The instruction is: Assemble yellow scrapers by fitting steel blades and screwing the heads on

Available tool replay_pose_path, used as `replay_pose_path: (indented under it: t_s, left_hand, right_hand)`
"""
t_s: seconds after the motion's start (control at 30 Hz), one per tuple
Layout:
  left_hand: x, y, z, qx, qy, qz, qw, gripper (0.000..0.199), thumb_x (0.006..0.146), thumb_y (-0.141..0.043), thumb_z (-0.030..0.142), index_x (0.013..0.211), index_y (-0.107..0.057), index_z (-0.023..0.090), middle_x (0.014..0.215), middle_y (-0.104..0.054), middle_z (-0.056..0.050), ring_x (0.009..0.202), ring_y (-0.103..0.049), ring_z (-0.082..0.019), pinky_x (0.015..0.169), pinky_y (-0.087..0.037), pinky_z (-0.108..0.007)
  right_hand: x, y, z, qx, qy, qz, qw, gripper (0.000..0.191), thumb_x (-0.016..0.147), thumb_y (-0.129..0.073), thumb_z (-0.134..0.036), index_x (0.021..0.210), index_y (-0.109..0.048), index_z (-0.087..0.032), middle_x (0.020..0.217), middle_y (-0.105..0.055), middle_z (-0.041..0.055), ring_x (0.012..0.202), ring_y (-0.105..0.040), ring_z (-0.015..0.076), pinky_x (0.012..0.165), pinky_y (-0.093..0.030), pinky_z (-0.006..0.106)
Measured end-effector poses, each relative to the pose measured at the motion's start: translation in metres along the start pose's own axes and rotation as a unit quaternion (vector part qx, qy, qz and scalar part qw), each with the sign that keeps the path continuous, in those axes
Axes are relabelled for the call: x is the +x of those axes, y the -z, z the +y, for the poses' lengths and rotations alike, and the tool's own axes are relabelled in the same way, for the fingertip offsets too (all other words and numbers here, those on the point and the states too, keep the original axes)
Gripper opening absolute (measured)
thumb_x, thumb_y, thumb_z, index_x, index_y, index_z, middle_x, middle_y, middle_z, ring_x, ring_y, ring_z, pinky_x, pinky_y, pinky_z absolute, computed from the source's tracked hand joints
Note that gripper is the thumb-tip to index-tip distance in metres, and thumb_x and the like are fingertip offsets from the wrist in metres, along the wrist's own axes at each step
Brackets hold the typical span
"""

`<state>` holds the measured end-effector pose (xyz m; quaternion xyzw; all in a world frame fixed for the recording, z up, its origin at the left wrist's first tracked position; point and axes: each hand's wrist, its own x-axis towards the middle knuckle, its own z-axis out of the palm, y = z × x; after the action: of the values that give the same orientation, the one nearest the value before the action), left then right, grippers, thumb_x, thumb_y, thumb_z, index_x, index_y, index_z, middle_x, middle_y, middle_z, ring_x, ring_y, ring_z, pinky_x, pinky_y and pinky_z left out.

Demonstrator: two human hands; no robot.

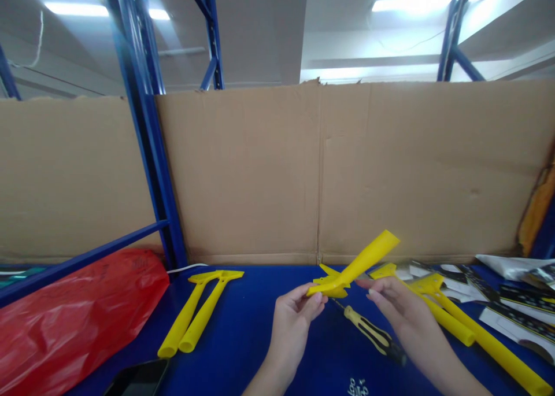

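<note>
My left hand [299, 315] pinches the head end of a yellow plastic tool [364, 263], whose hollow handle points up to the right. Just right of that head is my right hand [396, 303], thumb and fingers drawn together; whether a small item sits between them is too blurred to tell. More yellow pieces show behind the held head. Below and between my hands, a screwdriver [368, 329] with a cream and black handle lies on the blue table [243, 332].
Two yellow tools [203, 309] lie at left, beside a red plastic bag [87, 321] and a dark phone [139, 378]. More yellow tools [489, 338] and black-and-white packaging [520, 326] lie at right. A cardboard wall [260, 176] stands behind, with a blue post [151, 136].
</note>
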<state>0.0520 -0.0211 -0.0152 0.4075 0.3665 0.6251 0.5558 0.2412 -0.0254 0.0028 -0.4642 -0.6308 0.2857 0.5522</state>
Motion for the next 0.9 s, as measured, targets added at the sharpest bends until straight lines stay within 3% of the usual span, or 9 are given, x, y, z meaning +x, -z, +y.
replay_pose_path:
  t_s: [0.27, 0.43, 0.57, 0.63, 0.7, 0.9]
  left_hand:
    - [0.001, 0.001, 0.003, 0.046, -0.014, 0.001, 0.999, 0.040, 0.054, -0.083, 0.039, 0.082, -0.075, 0.012, 0.080, -0.074, -0.009, 0.079, -0.068, -0.021, 0.077, -0.055, -0.030]
    - [0.002, 0.003, 0.005, 0.034, -0.009, 0.022, 0.999, 0.030, 0.059, -0.080, 0.037, 0.075, -0.074, 0.012, 0.081, -0.073, -0.008, 0.077, -0.067, -0.018, 0.074, -0.055, -0.027]
    - [0.002, 0.003, 0.005, -0.040, 0.028, 0.067, 0.997, 0.016, 0.059, -0.080, 0.016, 0.071, -0.071, 0.013, 0.087, -0.070, -0.006, 0.080, -0.067, -0.018, 0.072, -0.057, -0.027]
    - [0.002, 0.002, 0.007, -0.058, 0.051, 0.086, 0.993, 0.014, 0.062, -0.075, 0.006, 0.073, -0.069, 0.012, 0.085, -0.069, -0.006, 0.078, -0.067, -0.017, 0.071, -0.058, -0.027]
    - [0.001, 0.000, 0.010, -0.067, 0.070, 0.090, 0.991, 0.014, 0.066, -0.070, 0.000, 0.074, -0.068, 0.012, 0.083, -0.068, -0.006, 0.077, -0.068, -0.016, 0.069, -0.058, -0.026]
    - [-0.002, -0.003, 0.020, -0.072, 0.096, 0.059, 0.991, 0.013, 0.072, -0.066, 0.001, 0.082, -0.068, 0.010, 0.084, -0.070, -0.009, 0.076, -0.069, -0.015, 0.065, -0.057, -0.022]
  right_hand:
    - [-0.002, 0.000, -0.007, 0.149, -0.050, 0.017, 0.988, 0.033, 0.068, -0.069, -0.054, 0.070, -0.058, -0.022, 0.087, -0.071, 0.0055, 0.100, -0.063, 0.0270, 0.090, -0.050, 0.043]
    - [-0.003, -0.001, 0.003, 0.260, -0.088, -0.001, 0.962, 0.033, 0.068, -0.071, -0.048, 0.086, -0.061, -0.022, 0.095, -0.072, 0.0070, 0.092, -0.067, 0.0270, 0.081, -0.053, 0.043]
    - [-0.006, -0.003, 0.001, 0.280, -0.132, -0.064, 0.949, 0.029, 0.072, -0.070, -0.047, 0.076, -0.053, -0.023, 0.082, -0.074, 0.0045, 0.076, -0.070, 0.0230, 0.076, -0.052, 0.040]
    - [-0.009, -0.006, -0.004, 0.287, -0.131, -0.076, 0.946, 0.028, 0.073, -0.070, -0.045, 0.076, -0.054, -0.023, 0.076, -0.073, 0.0022, 0.076, -0.068, 0.0192, 0.082, -0.049, 0.036]
    - [-0.012, -0.009, -0.009, 0.288, -0.134, -0.080, 0.945, 0.027, 0.074, -0.070, -0.045, 0.076, -0.055, -0.023, 0.071, -0.071, 0.0004, 0.074, -0.066, 0.0167, 0.078, -0.050, 0.032]
    - [-0.010, -0.010, -0.010, 0.268, -0.130, -0.009, 0.955, 0.029, 0.065, -0.076, -0.046, 0.071, -0.064, -0.021, 0.085, -0.064, 0.0015, 0.082, -0.059, 0.0176, 0.061, -0.051, 0.025]
